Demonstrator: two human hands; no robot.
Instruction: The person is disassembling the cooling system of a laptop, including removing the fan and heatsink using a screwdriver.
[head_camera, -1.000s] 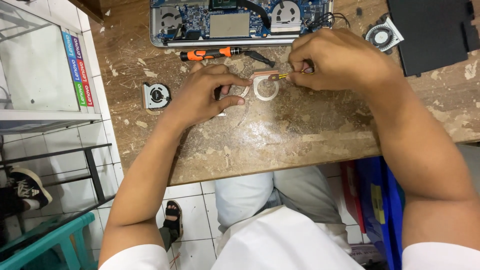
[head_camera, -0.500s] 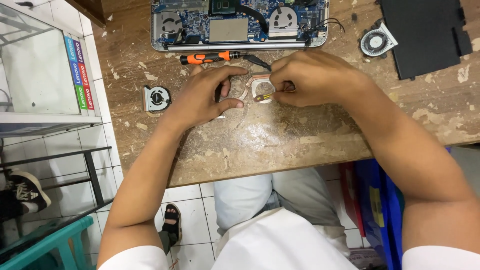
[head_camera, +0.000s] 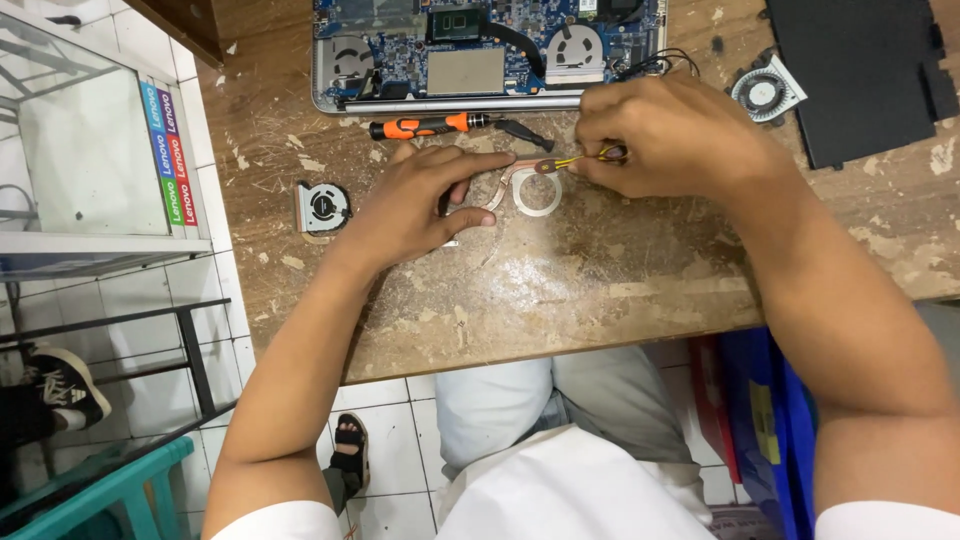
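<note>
Left hand: my left hand (head_camera: 415, 205) lies flat on the worn brown wooden table (head_camera: 600, 280), fingers loosely curled, the index finger stretched out and pressing on the curved copper heat pipe (head_camera: 503, 180); it grips nothing that I can see.
Right hand: my right hand (head_camera: 665, 135) is closed in a pinch on a thin yellow-handled tool (head_camera: 583, 157), whose tip reaches the round copper plate at the pipe's end (head_camera: 545, 166).
Heat pipe: it rests on the table between my 2 hands, just in front of the opened laptop; its far left part is hidden under my left hand.
White ring: 1 flat white ring (head_camera: 537, 193) lies on the table touching or just below the copper plate; I cannot tell which.
Screwdriver: 1 orange-and-black screwdriver (head_camera: 430, 126) lies along the laptop's front edge, just beyond my left fingers.
Laptop: the opened silver laptop base with its blue circuit board (head_camera: 480, 50) sits at the table's far edge, 2 fans visible inside.
Loose fans: 1 small square grey fan (head_camera: 322, 208) lies left of my left hand; another round grey fan (head_camera: 765, 92) lies right of my right hand, beside a black flat panel (head_camera: 860, 70).
</note>
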